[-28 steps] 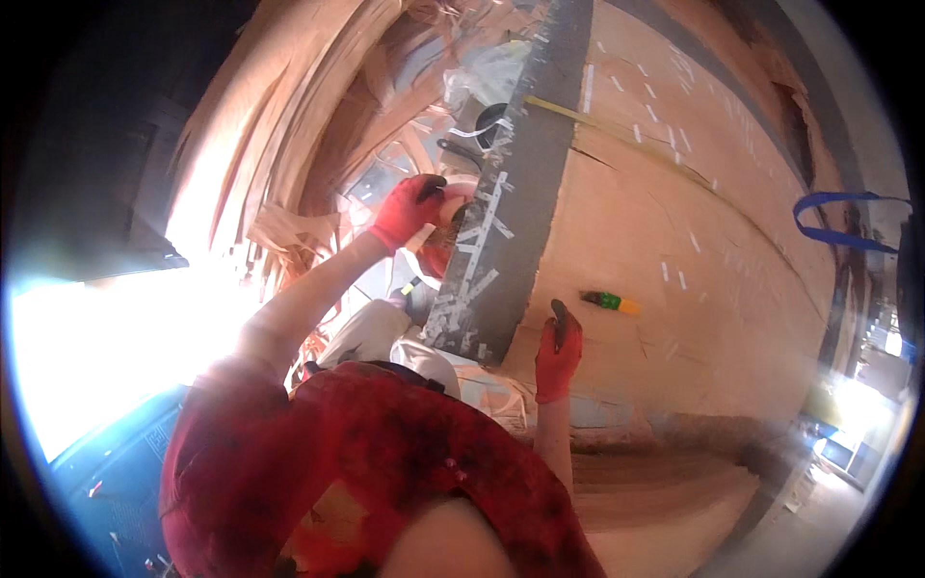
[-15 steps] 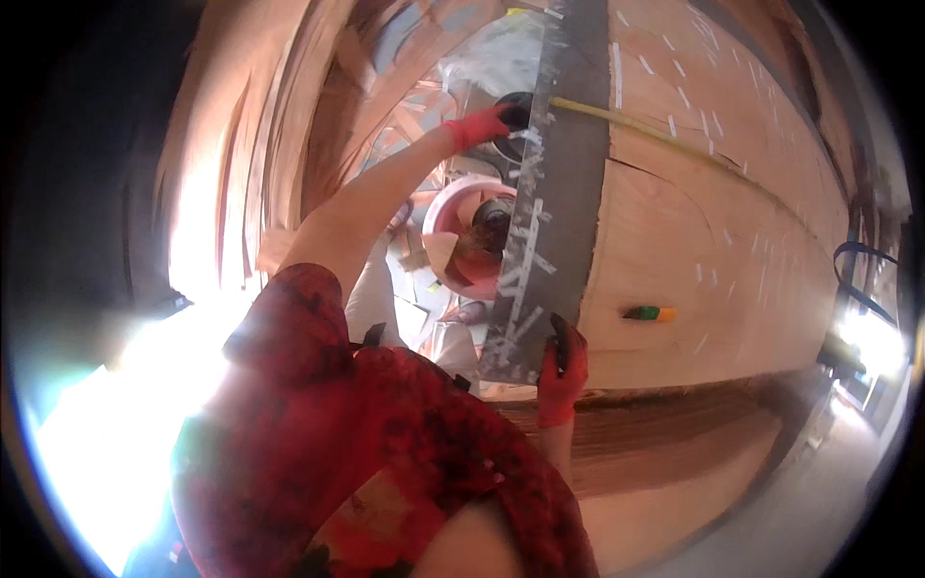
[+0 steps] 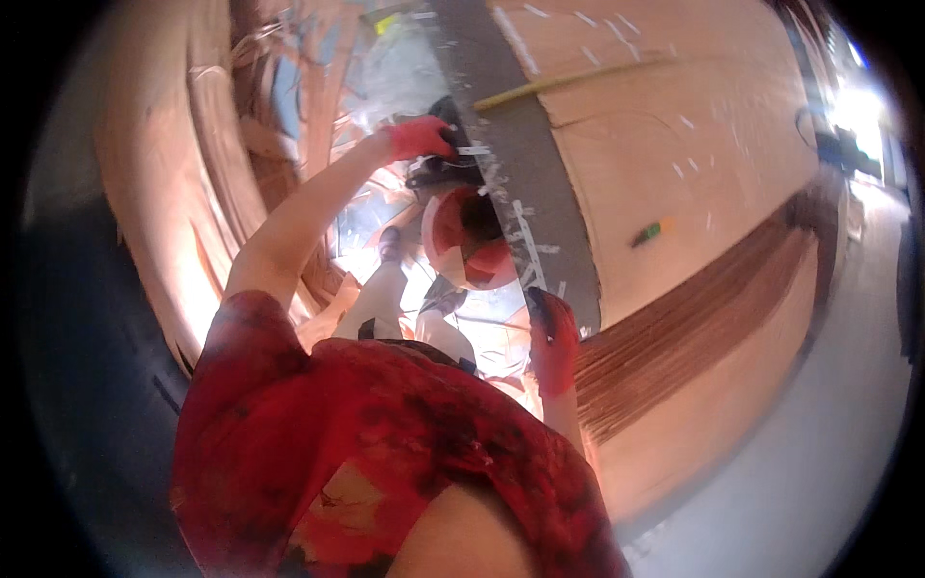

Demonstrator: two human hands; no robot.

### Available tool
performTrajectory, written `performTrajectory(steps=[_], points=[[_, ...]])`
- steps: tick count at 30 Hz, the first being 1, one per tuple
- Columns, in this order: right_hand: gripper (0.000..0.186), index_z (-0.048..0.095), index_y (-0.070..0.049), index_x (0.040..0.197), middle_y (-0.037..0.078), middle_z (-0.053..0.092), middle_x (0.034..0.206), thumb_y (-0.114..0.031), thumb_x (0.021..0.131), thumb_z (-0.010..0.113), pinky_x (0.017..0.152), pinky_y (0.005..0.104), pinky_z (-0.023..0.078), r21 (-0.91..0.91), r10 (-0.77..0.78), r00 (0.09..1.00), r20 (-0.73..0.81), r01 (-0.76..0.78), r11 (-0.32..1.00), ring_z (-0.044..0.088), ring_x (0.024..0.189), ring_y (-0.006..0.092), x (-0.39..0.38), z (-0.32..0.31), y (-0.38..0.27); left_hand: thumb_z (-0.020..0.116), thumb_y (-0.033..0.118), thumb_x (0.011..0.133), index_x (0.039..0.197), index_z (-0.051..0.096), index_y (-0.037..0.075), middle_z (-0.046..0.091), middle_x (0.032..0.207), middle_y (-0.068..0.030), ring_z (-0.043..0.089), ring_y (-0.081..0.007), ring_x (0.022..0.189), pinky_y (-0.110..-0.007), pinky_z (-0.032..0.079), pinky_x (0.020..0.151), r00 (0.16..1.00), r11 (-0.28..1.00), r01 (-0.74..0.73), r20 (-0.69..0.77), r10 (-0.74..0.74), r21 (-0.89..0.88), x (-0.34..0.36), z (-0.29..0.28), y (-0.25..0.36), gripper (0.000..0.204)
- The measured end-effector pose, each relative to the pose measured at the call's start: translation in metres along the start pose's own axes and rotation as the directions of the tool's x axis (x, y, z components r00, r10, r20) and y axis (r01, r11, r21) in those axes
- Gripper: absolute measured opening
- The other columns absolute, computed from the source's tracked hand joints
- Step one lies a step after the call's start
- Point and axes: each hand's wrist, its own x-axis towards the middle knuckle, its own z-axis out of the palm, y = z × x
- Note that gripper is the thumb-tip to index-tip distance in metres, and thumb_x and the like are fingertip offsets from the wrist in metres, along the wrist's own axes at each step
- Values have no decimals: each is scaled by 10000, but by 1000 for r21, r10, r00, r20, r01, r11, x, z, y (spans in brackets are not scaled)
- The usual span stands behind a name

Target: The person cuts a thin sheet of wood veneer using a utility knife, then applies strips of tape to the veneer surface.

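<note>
Plywood stack [image 3: 674,154] — dark straightedge [image 3: 525,173] between left hand [image 3: 419,138], right hand [image 3: 554,337].

Setting. A tall stack of thin reddish-brown wood sheets [image 3: 694,347] fills the middle and right, its layered edge curving downward. The top sheet [image 3: 694,125] is pale orange-brown, flecked with short white marks. A pale grey floor [image 3: 819,482] lies at lower right. Strong white light [image 3: 858,106] glares at upper right. Loose veneer scraps [image 3: 318,106] pile at upper left.
</note>
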Motion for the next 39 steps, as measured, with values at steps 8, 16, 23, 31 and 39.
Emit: performTrajectory(steps=[8, 16, 23, 31, 39], points=[[345, 654, -26, 1213, 167, 676, 1184, -19, 868, 634, 981, 425, 488, -6, 2, 997, -72, -3, 1000, 614, 1129, 356, -18, -6, 28, 744, 238, 813, 1061, 745, -10, 690, 828, -2, 584, -91, 749, -287, 468, 665, 972, 997, 48, 232, -32, -66, -24, -30, 77, 351], [378, 609, -11, 1331, 61, 701, 1167, -257, 1062, 514, 861, 268, 492, 701, 356, 909, 219, -400, 590, 608, 964, 96, -46, -48, 81, 674, 149, 914, 1167, 665, -31, 711, 881, -74, 691, -145, 592, -273, 561, 526, 971, 861, 122, 240, 0, -494, -86, 63, 146, 310], [453, 617, -5, 1333, 56, 695, 1170, -352, 1067, 499, 891, 271, 491, 913, 52, 952, 302, -305, 271, 616, 1022, 121, -49, -108, 135, 681, 127, 915, 1098, 687, -6, 703, 832, -49, 702, -130, 654, -243, 542, 550, 972, 839, 180, 223, -72, -514, -121, 249, 290, 226], [307, 669, 35, 1203, 68, 628, 1302, -5, 899, 668, 854, 256, 511, 954, 56, 996, 63, -77, 290, 630, 997, 120, -64, -225, 199, 710, 101, 892, 1095, 700, -5, 695, 885, -26, 653, -86, 773, -261, 541, 687, 999, 930, -8, -36, -5, -367, -107, 405, 372, 230], [138, 722, 12, 968, 60, 653, 1242, 26, 832, 705, 639, 232, 499, 785, -81, 996, 23, 32, 619, 629, 794, 86, 1, -268, 219, 631, 160, 961, 1140, 646, -47, 697, 808, -103, 718, -203, 709, -301, 550, 540, 990, 667, -49, -123, -65, -743, -76, 431, 382, 275]])
